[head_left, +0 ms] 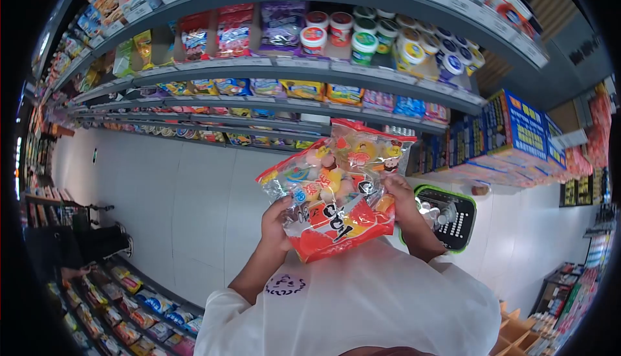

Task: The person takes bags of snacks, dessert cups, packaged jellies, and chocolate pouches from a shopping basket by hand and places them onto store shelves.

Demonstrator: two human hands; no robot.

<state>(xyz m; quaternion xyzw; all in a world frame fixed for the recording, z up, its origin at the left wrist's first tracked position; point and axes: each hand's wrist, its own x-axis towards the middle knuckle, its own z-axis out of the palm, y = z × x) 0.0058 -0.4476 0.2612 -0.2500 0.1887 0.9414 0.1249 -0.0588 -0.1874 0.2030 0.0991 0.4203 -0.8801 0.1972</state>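
Two clear plastic bags of colourful sweets with red edges are held up in front of my chest. The front bag (333, 217) is tilted, with a red lower part and large dark lettering. Behind it to the upper right shows the second bag (378, 145), partly covered by the first. My left hand (279, 221) is closed on the left side of the front bag. My right hand (399, 195) grips the right side where both bags overlap; some of its fingers are hidden behind the plastic.
Ahead, a curved shelf (272, 63) carries bagged sweets and small round tubs (365, 46). A black basket with a green rim (474, 217) stands on the floor at right. Blue boxes (517, 123) are stacked beyond it. A person's dark-trousered leg (90, 243) is at left, near another snack shelf.
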